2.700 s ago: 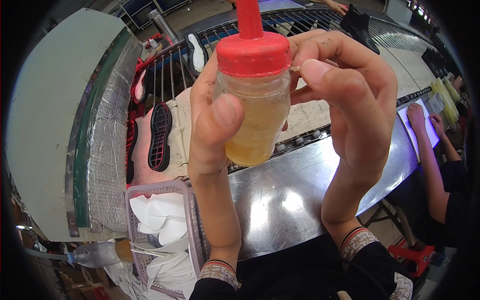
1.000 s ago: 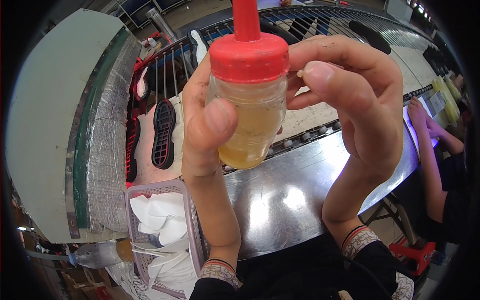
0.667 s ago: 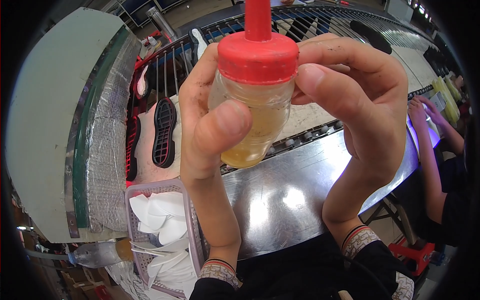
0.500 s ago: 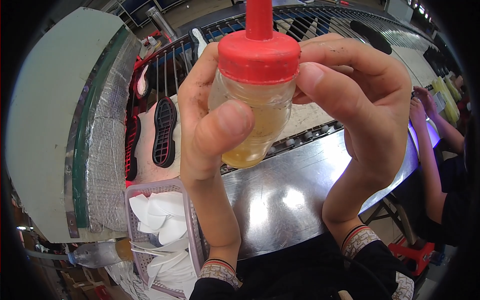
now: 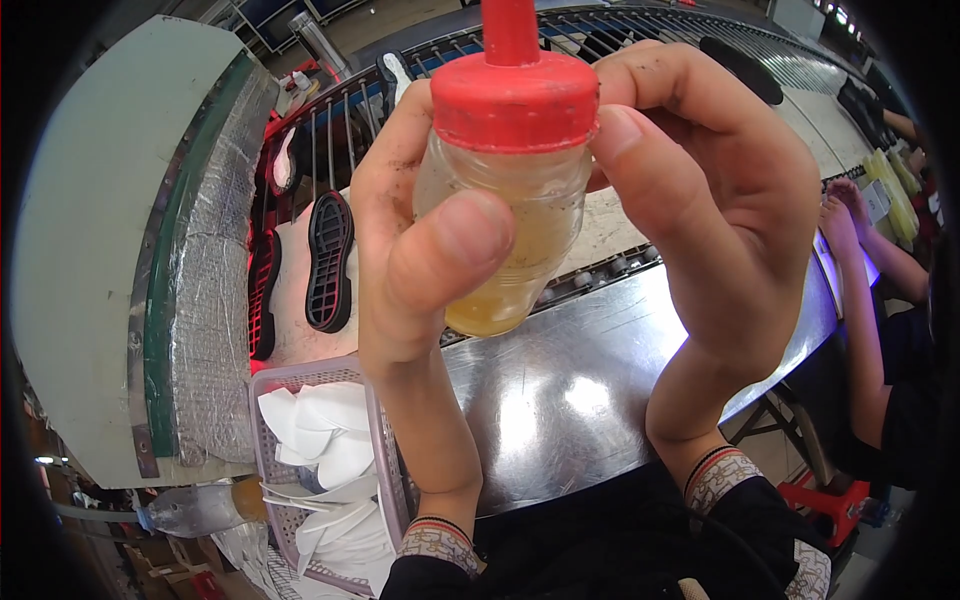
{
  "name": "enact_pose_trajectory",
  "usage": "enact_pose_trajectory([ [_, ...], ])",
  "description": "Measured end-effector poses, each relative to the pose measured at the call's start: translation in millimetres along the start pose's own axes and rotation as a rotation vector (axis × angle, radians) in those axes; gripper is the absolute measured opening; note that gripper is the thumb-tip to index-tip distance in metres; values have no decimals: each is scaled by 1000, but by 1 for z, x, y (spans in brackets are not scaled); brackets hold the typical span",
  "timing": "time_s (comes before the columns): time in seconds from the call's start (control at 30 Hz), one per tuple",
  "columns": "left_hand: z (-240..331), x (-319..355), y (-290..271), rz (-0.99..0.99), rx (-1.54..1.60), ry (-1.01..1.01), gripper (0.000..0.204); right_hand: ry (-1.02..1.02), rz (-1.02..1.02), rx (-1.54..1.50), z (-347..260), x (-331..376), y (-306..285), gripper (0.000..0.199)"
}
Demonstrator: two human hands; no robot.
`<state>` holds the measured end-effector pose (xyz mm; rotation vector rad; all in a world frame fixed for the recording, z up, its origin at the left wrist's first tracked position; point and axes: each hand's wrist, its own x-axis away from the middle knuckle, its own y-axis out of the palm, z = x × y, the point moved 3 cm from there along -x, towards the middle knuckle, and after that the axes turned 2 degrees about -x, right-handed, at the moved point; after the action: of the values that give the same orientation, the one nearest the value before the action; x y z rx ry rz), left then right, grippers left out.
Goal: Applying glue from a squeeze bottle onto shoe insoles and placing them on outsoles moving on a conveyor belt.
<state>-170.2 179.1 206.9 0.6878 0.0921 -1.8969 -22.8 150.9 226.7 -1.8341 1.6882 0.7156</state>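
A clear plastic squeeze bottle (image 5: 545,215) is held up close in front of me, with some yellowish liquid at its bottom. Its red cap (image 5: 515,105) has a tall spout that runs out of the top of the picture. My left hand (image 5: 405,235) is wrapped round the bottle's body, thumb across the front. At the cap's right side, my right hand (image 5: 715,190) pinches the rim between thumb and forefinger. Whether the cap is fully screwed on I cannot tell.
A shiny metal table (image 5: 560,400) lies below my hands. Left of it stands a lilac basket (image 5: 315,375) of white cut pieces. Black shoe soles (image 5: 328,262) lie on the conveyor line beside a foil-lined cover (image 5: 210,330). At the right, a co-worker's arms (image 5: 855,300) reach over the table.
The bottle's cap has risen and shifted slightly left, both hands moving with it. My right fingers have moved up a little along the cap's edge. The co-worker's hands have shifted slightly.
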Motion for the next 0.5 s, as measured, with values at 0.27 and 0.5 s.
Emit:
enact_pose_trajectory([
  [0.27,-7,-4,3,-40,47,-49,79,-9,-25,28,8,-4,-1,21],
  [0.5,-20,-2,1,-163,82,5,74,103,0,-7,7,-6,-1,23],
])
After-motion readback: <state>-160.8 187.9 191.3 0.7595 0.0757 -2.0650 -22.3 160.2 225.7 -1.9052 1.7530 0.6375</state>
